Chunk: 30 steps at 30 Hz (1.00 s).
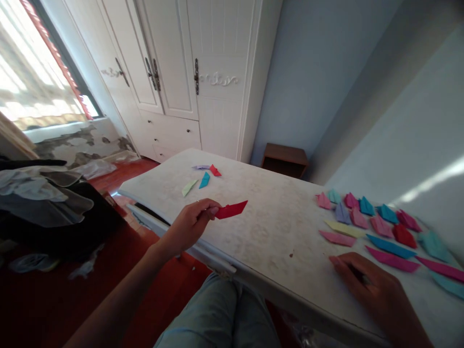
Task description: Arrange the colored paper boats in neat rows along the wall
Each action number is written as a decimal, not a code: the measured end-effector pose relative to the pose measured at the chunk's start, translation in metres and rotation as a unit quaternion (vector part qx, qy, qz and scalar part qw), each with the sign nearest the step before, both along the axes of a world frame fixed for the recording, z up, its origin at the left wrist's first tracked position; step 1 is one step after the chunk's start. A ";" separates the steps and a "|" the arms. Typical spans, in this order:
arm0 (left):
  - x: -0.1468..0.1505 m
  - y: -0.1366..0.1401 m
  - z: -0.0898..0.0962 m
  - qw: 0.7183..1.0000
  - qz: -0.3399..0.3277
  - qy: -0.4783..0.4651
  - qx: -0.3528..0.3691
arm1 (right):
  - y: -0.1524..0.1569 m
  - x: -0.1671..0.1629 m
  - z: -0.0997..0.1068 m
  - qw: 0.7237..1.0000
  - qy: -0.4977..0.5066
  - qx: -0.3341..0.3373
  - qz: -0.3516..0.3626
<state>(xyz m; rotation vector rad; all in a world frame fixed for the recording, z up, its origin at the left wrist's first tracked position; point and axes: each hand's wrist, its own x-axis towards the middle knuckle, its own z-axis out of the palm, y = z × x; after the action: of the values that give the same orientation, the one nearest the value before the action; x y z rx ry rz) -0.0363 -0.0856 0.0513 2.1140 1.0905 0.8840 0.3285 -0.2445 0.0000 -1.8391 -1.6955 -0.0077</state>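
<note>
My left hand pinches one end of a flat, slanted piece of red folded paper between thumb and fingers, holding it over the table. My right hand rests near the table's front right, fingers loosely curled, with nothing visible in them. Just beyond it lie long folded paper pieces, among them a blue one and a magenta one. At the table's far left are a light green folded paper, a blue one, a red one and a pale purple one.
Several boat-like folded papers, such as a red one and a purple one, stand in rows along the right wall. Behind the table are a white wardrobe and a brown stand. Dark and pale fabric is heaped at left.
</note>
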 end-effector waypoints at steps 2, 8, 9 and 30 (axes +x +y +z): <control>0.018 -0.004 0.003 0.999 -0.027 -0.018 -0.018 | 0.000 -0.005 0.003 1.000 0.000 -0.001 0.003; 0.067 -0.008 0.006 0.996 -0.080 -0.036 -0.029 | 0.002 -0.010 0.005 1.000 -0.007 0.000 0.019; 0.076 -0.010 0.007 0.994 -0.092 -0.036 -0.036 | 0.003 -0.010 0.005 1.000 -0.009 0.002 0.018; 0.387 -0.061 0.003 0.883 -0.417 0.128 -0.171 | 0.006 -0.007 0.005 0.995 -0.060 -0.068 -0.030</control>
<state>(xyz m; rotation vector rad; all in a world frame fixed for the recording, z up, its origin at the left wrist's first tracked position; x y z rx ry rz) 0.3509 -0.1466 0.0542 2.1061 0.3059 -0.0053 0.3217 -0.2390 0.0053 -2.0247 -1.7600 -0.0290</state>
